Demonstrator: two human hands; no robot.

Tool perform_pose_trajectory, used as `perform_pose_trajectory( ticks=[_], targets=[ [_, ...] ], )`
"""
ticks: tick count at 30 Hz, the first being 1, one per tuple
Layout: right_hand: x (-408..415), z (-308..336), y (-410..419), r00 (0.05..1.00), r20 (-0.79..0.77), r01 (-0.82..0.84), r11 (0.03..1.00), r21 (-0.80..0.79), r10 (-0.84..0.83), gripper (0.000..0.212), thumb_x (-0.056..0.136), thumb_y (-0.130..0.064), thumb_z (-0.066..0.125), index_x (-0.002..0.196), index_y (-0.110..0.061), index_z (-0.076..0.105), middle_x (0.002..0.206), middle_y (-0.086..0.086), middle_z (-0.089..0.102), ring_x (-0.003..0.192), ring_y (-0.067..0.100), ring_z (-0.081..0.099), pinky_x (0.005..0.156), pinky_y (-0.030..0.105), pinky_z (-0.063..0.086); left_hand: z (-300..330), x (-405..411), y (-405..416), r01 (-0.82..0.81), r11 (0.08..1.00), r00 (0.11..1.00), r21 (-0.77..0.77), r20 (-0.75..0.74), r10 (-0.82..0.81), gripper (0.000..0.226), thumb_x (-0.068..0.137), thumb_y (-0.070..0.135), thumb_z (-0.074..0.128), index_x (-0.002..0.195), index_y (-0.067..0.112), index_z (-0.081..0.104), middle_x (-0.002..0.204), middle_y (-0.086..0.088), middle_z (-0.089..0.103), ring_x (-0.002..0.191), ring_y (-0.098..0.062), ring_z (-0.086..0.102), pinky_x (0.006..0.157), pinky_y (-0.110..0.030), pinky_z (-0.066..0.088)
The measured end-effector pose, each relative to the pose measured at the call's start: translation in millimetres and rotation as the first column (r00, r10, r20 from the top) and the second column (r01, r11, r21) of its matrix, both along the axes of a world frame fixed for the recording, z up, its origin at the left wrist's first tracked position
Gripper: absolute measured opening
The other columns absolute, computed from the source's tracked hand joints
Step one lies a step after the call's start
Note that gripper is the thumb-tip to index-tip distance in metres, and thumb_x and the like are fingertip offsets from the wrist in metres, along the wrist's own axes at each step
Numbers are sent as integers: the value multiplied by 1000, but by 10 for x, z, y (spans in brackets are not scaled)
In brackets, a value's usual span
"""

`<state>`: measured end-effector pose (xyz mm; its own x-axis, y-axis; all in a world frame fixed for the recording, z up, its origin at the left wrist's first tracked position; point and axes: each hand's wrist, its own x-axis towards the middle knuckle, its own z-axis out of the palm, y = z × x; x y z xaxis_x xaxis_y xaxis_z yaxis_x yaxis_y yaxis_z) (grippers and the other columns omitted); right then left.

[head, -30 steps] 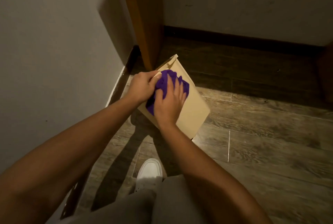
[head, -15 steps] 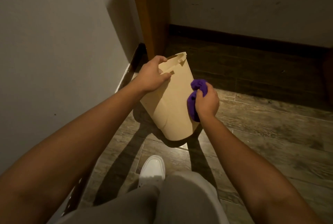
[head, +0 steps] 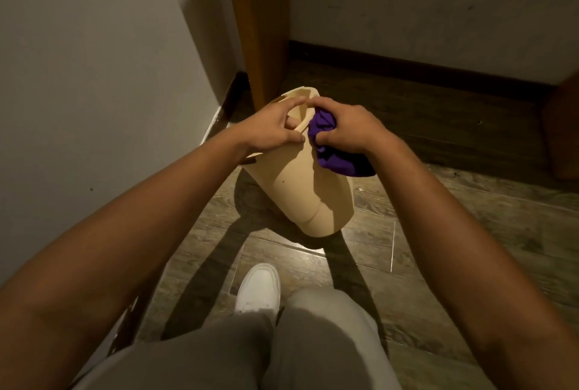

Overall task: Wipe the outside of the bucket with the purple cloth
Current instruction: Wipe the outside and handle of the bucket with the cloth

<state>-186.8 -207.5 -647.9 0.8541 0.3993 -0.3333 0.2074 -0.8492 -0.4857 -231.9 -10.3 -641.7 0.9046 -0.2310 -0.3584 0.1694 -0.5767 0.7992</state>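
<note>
A cream plastic bucket (head: pixel 300 189) is held above the floor, tilted with its mouth away from me and its base toward me. My left hand (head: pixel 269 128) grips its rim, fingers hooked inside the opening. My right hand (head: pixel 347 128) holds a bunched purple cloth (head: pixel 335 154) pressed against the upper right side of the bucket, just below the rim. Part of the cloth hangs down under my palm.
A white wall (head: pixel 103 76) runs close on the left with a dark skirting. A wooden door frame (head: pixel 260 23) stands just behind the bucket. The floor is wood-look tile (head: pixel 454 233). My white shoe (head: pixel 258 289) and grey trousers are below.
The bucket has turned from lying flat under both hands to being held by its rim. My right hand has carried the cloth from the bucket's right side up to near the rim.
</note>
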Motion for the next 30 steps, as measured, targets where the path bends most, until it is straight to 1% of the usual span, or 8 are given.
perform_pose_trajectory(
  ticks=[4,8,11,13,16,21,25,30],
  targets=[
    [85,-125,39,977,212,-19,996,-91,38,66,94,-42,67,150,-47,32,118,1,59,95,20,56,69,34,45,25,-166,210,121,991,993,54,-7,-121,58,87,47,71,140,39,49,120,19,59,106,-7,57,82,-25,47],
    [91,-363,-90,990,138,-21,986,-163,44,46,99,-43,59,143,-39,45,118,3,62,92,20,54,72,37,44,-115,-395,427,121,973,992,198,4,-124,25,96,44,58,112,26,64,116,3,61,111,-20,57,90,-36,53],
    [-36,-539,-164,997,72,28,990,-137,-18,56,100,-39,59,152,-40,38,123,5,64,93,20,58,75,38,52,-189,-458,460,59,968,993,243,87,-82,22,98,44,54,102,24,62,106,6,58,103,-17,56,82,-29,48],
    [-80,-484,-122,988,151,43,997,-62,-34,72,97,-39,63,158,-45,25,116,1,63,91,20,62,76,39,57,-176,-398,431,68,957,987,283,123,-106,23,98,46,53,101,25,61,105,5,59,101,-16,57,81,-30,48],
    [-51,-212,-15,966,245,-77,997,-29,82,87,92,-43,67,157,-55,12,110,-6,53,90,17,58,71,34,51,-126,-275,335,101,929,979,356,129,-156,26,98,48,53,101,25,62,104,2,60,98,-18,57,79,-32,47],
    [-28,155,85,957,152,-202,944,-260,247,66,93,-41,69,151,-44,38,127,4,60,96,20,53,75,36,49,-39,-138,124,143,907,964,396,153,-219,24,97,47,55,86,27,62,91,0,64,87,-20,60,72,-33,48],
    [-61,98,-80,964,194,-131,961,-243,180,47,95,-39,67,137,-36,46,113,3,62,93,22,59,74,36,53,-22,-126,72,178,924,958,338,155,-241,34,93,52,60,96,21,73,94,0,67,87,-15,63,74,-32,53],
    [38,11,-309,985,168,-3,994,-110,22,46,93,-36,67,134,-40,48,109,-3,58,94,21,58,72,36,47,-73,-189,208,102,951,957,291,232,-174,34,94,48,59,109,20,71,101,5,65,98,-14,61,78,-28,52]
  ],
)
